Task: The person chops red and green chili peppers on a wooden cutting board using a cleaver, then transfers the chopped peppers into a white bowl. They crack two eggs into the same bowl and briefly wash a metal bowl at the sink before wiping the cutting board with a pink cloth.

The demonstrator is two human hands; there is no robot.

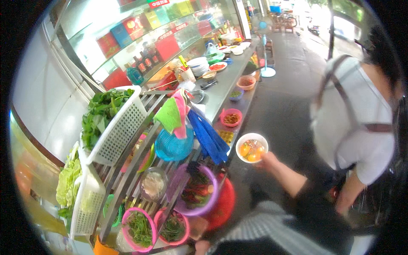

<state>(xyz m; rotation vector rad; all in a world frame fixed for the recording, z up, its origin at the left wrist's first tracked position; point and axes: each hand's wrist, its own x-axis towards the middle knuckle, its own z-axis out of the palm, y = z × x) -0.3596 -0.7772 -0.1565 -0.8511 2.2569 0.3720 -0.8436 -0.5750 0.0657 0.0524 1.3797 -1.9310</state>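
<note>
My right hand [267, 162] grips the rim of a white bowl [239, 156], held out over the dark floor. Raw egg yolks [254, 157] in clear egg white lie inside it, with small reddish bits among them. At the bottom edge only a blurred bit of my left hand [202, 247] shows, close to the lower end of a metal rack [115, 188]; its fingers are hidden. Nearest to it on the rack are a pink basket of leafy greens [140, 228] and a red-pink basket of greens [172, 226].
A person in a white top [353, 111] stands close on the right. Blue cloth [208, 137] hangs from the rack, beside a purple basket of vegetables [215, 191]. A steel counter [223, 95] carries plates and bowls. A pedestal fan [267, 72] stands farther along the floor.
</note>
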